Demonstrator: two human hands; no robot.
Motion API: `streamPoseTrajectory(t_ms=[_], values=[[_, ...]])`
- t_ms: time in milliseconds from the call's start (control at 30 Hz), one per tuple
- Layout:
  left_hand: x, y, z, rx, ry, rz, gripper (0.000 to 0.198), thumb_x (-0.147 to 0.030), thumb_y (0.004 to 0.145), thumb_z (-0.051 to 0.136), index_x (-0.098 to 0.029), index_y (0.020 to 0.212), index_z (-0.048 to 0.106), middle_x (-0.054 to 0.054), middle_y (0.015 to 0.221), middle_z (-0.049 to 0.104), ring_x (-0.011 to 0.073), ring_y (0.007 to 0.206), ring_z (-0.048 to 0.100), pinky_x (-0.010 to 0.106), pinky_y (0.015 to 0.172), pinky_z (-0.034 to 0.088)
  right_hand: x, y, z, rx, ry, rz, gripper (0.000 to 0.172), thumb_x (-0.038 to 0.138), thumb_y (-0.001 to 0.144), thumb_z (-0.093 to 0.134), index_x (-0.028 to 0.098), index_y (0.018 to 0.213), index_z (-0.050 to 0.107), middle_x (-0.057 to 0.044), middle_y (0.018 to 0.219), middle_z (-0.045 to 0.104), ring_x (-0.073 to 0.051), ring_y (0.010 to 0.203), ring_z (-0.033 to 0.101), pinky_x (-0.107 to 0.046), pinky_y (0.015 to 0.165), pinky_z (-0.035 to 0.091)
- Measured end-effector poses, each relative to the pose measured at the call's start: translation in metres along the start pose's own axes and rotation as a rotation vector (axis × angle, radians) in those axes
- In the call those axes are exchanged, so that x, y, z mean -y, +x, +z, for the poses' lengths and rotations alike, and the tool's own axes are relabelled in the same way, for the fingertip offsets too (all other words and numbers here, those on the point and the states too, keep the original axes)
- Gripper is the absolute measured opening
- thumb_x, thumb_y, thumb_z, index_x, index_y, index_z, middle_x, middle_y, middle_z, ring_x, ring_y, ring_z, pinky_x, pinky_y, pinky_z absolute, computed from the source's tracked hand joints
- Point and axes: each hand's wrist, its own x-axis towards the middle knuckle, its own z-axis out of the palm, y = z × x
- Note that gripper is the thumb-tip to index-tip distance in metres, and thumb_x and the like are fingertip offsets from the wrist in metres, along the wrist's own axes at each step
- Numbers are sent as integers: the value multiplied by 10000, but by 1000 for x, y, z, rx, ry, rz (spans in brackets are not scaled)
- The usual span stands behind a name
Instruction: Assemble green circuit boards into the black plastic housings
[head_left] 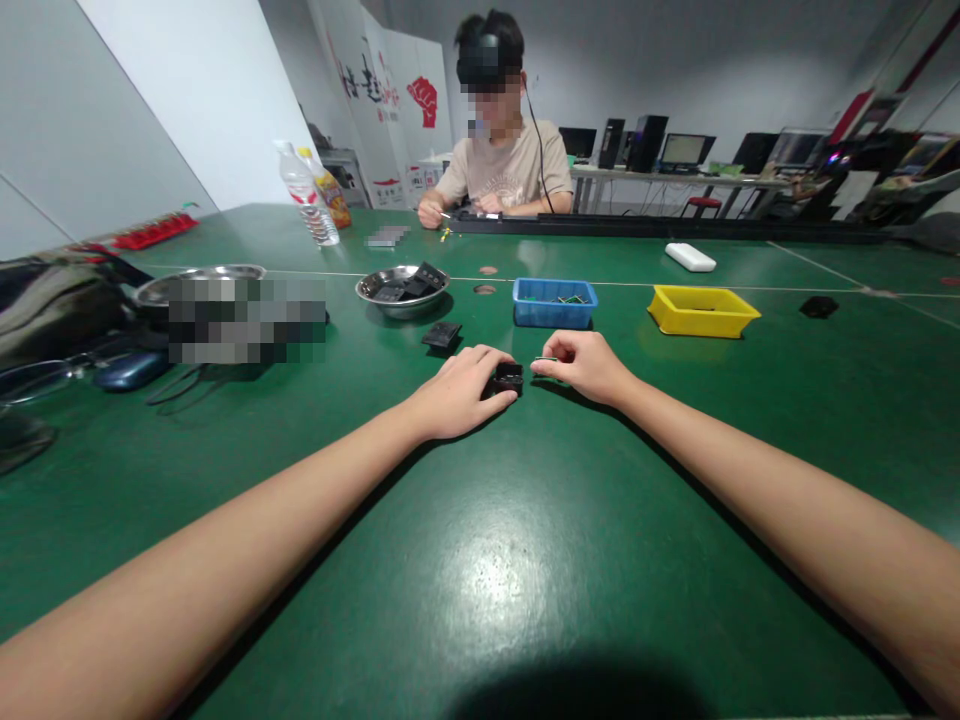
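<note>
My left hand (459, 390) rests on the green table (480, 560) with its fingers closed around a small black plastic part (508, 377). Just to its right, my right hand (586, 364) pinches a thin metal pin (545, 359) whose tip points toward the black part. Another black part (441, 335) lies a little beyond my left hand. Behind it stands a metal bowl (403, 291) with several black parts, and a blue tray (554, 302) holding small pins sits straight ahead.
A yellow tray (703, 310) stands at the right, with a white box (691, 257) behind it. A second metal bowl (196, 280), a bag (52, 300) and two bottles (313, 205) are at the left. A person (501, 150) works across the table.
</note>
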Motion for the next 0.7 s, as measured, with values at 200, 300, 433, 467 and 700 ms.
streamPoseTrajectory(t_ms=[200,300,433,467,700], values=[[-1,0,-1,6,7,-18,390,-466,916,512,-177,1174,557,142,1209,618,319,1133,560,490,1003,449,4,-3,-2,92,-24,-84,290,368,659,838,176,634,622,38,573,577,-94,532,454,-238,559,335],[-1,0,-1,4,6,-19,382,-458,914,510,-174,1163,561,145,1203,619,318,1121,563,484,991,451,5,-4,-4,134,42,-85,279,417,730,770,168,650,673,22,565,593,-101,530,468,-244,558,346],[-1,0,-1,-3,-4,-9,361,-449,911,511,-187,1153,567,133,1194,623,309,1110,567,470,980,454,4,-4,-5,135,90,-70,291,418,803,667,162,669,705,-2,583,622,-112,544,487,-253,563,356],[-1,0,-1,-4,-5,-8,362,-451,911,511,-188,1152,567,133,1193,624,308,1110,567,469,980,454,4,-4,-4,128,95,-64,277,412,789,676,162,671,697,2,578,614,-110,540,482,-251,558,354],[-1,1,-1,2,8,-11,381,-455,913,506,-172,1161,562,146,1200,621,314,1105,564,479,984,453,4,-5,-1,110,105,-38,226,362,688,738,171,681,618,49,533,528,-86,496,417,-234,528,325]])
